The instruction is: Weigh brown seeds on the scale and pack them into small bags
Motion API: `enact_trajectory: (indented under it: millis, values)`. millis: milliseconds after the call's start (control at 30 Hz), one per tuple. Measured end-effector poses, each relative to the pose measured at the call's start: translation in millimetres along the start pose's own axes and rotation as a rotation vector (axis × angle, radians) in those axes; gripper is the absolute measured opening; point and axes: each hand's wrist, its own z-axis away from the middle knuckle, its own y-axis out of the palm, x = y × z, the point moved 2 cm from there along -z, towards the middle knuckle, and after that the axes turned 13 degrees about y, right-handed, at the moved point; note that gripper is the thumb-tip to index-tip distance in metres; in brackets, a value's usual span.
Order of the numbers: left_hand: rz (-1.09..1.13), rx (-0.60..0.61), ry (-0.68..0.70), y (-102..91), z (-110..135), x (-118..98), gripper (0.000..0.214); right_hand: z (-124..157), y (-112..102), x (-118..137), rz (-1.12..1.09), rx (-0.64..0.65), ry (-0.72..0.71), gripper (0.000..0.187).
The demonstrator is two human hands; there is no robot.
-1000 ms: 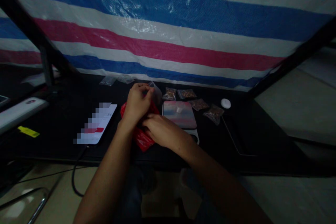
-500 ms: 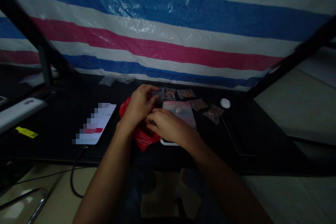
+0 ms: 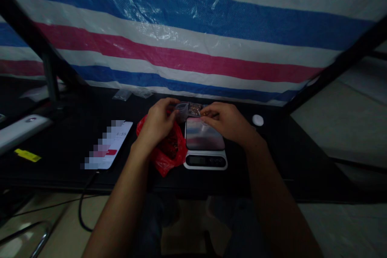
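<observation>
My left hand [image 3: 159, 121] and my right hand [image 3: 225, 121] pinch the two ends of a small clear plastic bag [image 3: 185, 109], holding it just above the far edge of a small kitchen scale [image 3: 204, 145]. The bag seems to hold some brownish bits. Under my left wrist lies an open red plastic bag [image 3: 167, 151] with dark contents. The scale's steel plate is bare and its display is dark.
A phone [image 3: 107, 149] with a cable lies left of the red bag on the black table [image 3: 302, 161]. A white round object [image 3: 258, 120] sits at the right. Empty clear bags [image 3: 122, 95] lie by the striped tarp [image 3: 193, 36]. A yellow tag [image 3: 27, 155] is far left.
My right hand has left the red bag and moved up and right to the small clear bag. Both hands now hold it over the scale, hiding the filled bags behind.
</observation>
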Motion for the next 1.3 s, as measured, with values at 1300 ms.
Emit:
enact_trajectory:
  millis: [1300]
  values:
    - [-0.163,0.017,-0.033,-0.4,-15.6,1.4,0.027,0.7,-2.0,-7.9,0.048,0.039,0.071,0.022]
